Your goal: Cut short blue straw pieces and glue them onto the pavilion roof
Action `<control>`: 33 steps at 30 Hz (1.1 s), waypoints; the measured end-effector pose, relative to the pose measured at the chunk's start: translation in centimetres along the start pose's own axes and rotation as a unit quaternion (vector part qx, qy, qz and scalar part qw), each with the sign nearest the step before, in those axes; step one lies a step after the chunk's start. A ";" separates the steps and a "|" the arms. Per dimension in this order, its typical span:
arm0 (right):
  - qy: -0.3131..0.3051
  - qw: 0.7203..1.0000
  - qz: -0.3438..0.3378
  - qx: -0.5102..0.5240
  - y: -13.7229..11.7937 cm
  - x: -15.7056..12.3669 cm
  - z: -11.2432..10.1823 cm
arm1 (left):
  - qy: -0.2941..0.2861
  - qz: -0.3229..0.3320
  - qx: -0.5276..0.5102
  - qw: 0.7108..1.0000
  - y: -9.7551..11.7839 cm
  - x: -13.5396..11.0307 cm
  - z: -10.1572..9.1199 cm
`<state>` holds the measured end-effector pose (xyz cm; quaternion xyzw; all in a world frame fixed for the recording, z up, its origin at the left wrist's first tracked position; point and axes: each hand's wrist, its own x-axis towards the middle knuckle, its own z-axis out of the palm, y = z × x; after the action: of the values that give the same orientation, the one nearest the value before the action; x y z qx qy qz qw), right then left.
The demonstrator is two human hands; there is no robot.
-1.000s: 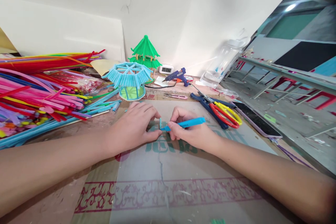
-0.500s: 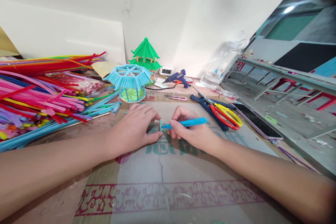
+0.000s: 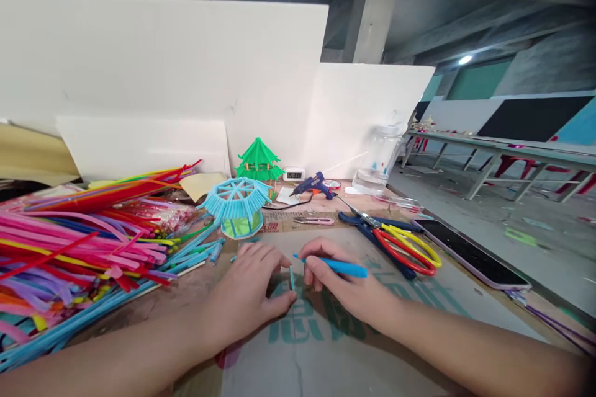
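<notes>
My left hand rests on the cardboard sheet, thumb and fingers pinched on a short light-blue straw piece that stands upright. My right hand lies just to its right and grips a blue craft knife, whose tip points left, above the top of the straw piece. A light-blue straw pavilion model stands just beyond my left hand. Behind it is a green straw pagoda.
A big pile of coloured straws fills the left side. Scissors with red and yellow handles and blue pliers lie to the right, then a phone. A blue glue gun, a small clock and a clear jar stand by the white boards.
The camera has tilted up, so the hands sit lower in view. The knife tip has lifted from the base of the straw piece to above its top. The left hand keeps its pinch.
</notes>
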<state>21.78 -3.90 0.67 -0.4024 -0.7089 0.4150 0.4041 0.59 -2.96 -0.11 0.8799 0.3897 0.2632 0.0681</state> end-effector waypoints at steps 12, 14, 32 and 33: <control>-0.004 0.997 -0.056 -0.050 0.8 -0.1 -0.2 | -0.011 -0.026 -0.008 1.000 0.3 0.3 -0.1; -0.005 0.997 -0.060 -0.054 0.6 -0.1 -0.2 | -0.013 -0.026 -0.010 1.000 0.3 0.2 -0.1; -0.025 0.998 -0.031 -0.055 0.7 -0.3 -0.2 | -0.025 -0.043 -0.024 0.998 -0.1 0.3 0.3; -0.027 0.998 -0.031 -0.056 0.7 -0.2 -0.2 | -0.025 -0.043 -0.025 0.998 -0.1 0.3 0.3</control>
<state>22.24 -3.84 0.09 -0.3906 -0.7538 0.3730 0.3744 0.84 -2.63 -0.32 0.8666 0.4188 0.2472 0.1114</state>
